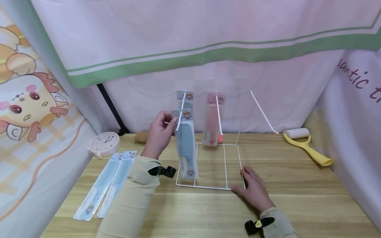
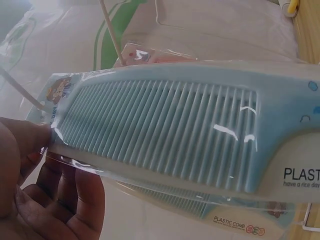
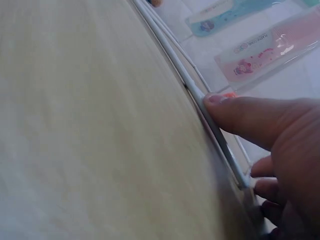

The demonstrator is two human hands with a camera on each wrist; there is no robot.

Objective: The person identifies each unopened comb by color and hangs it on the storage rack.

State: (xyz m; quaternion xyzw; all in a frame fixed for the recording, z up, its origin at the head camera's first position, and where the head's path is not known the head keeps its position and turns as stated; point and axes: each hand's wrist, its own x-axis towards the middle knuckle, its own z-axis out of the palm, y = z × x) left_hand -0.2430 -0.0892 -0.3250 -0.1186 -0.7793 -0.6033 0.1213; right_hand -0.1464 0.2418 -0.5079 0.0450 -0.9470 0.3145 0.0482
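The left hand [image 1: 159,132] pinches the top of a blue comb pack [image 1: 185,145] and holds it up at a peg of the white wire rack [image 1: 208,165], which stands in the middle of the surface [image 1: 297,185]. A pink comb pack [image 1: 212,119] hangs on the next peg, just beside it. The right hand [image 1: 253,190] lies flat, its grip spread, pressing the rack's front right corner. Two more blue comb packs [image 1: 104,185] lie near the left edge. A clock [image 1: 105,143] sits at the back left corner and a yellow lint roller [image 1: 303,142] near the back right corner. The front of the surface has bare wood.
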